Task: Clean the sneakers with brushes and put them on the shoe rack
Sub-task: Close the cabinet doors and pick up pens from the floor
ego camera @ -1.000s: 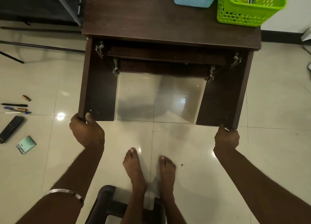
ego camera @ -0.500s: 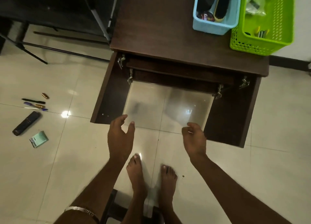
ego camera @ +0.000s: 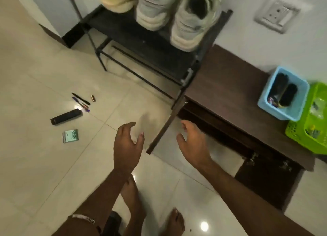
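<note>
Two pale grey sneakers [ego camera: 177, 17] stand side by side on the black shoe rack [ego camera: 139, 46] at the top of the view, with a cream shoe [ego camera: 115, 0] to their left. Two dark brushes [ego camera: 283, 92] lie in a blue basket [ego camera: 269, 101] on the low brown table [ego camera: 226, 87]. My left hand [ego camera: 126, 145] and my right hand [ego camera: 192, 141] hover above the floor in front of the table's left end, fingers relaxed and holding nothing.
A green basket [ego camera: 307, 131] sits right of the blue one. On the floor at left lie a black remote [ego camera: 66, 116], several pens [ego camera: 81, 101] and a small green packet [ego camera: 70, 135]. A wall socket [ego camera: 277, 14] is at top right. My bare feet stand below.
My hands let go of the table's front corners and now hang free. The view has swung left and up, bringing the shoe rack and sneakers into sight.
</note>
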